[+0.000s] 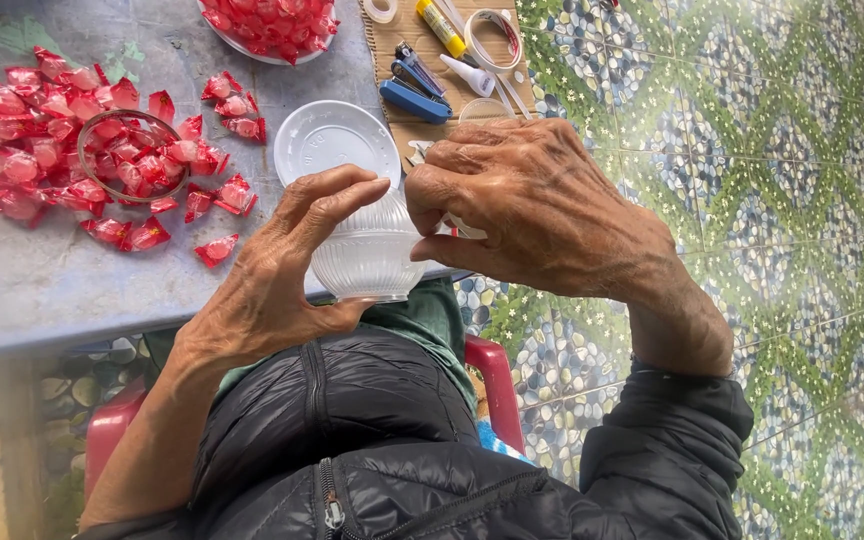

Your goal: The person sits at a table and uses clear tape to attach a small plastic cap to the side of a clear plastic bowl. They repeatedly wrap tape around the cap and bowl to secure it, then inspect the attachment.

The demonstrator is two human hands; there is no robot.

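Right now the left hand (287, 270) cups a clear ribbed plastic cup (367, 255) at the counter (42, 290) edge, fingers curled over its rim; the right hand (532, 205) pinches, seemingly, the cup's far side. Just beyond lies a round lid (337, 140), then red wrapped candies (72, 150) and a blue stapler (414, 100)

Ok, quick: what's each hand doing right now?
Left hand: fingers curled around the clear ribbed plastic cup, holding it.
Right hand: closed, fingertips pressed against the cup's side; whether it pinches anything cannot be told.
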